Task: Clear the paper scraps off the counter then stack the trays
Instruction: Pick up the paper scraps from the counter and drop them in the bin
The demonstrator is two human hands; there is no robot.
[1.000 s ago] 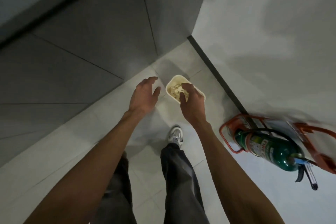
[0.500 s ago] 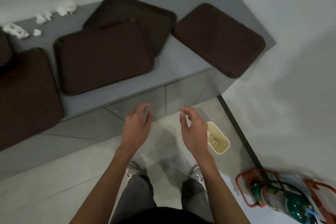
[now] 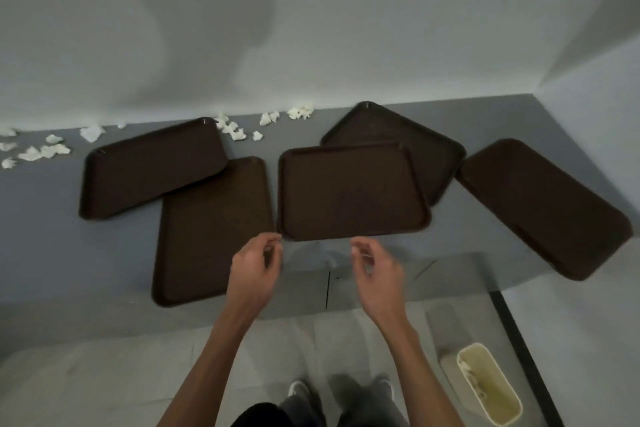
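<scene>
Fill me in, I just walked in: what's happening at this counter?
A person is clearing up. Both hands, left and right, hover empty at the counter's front edge. Paper scraps lie along the wall, five brown trays sit unstacked, and a bin on the floor holds some scraps.

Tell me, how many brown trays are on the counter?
5. Far-left tray overlaps the front-left tray. Middle tray lies over the back tray. Right tray hangs off the counter edge. More may lie beyond the left edge.
</scene>
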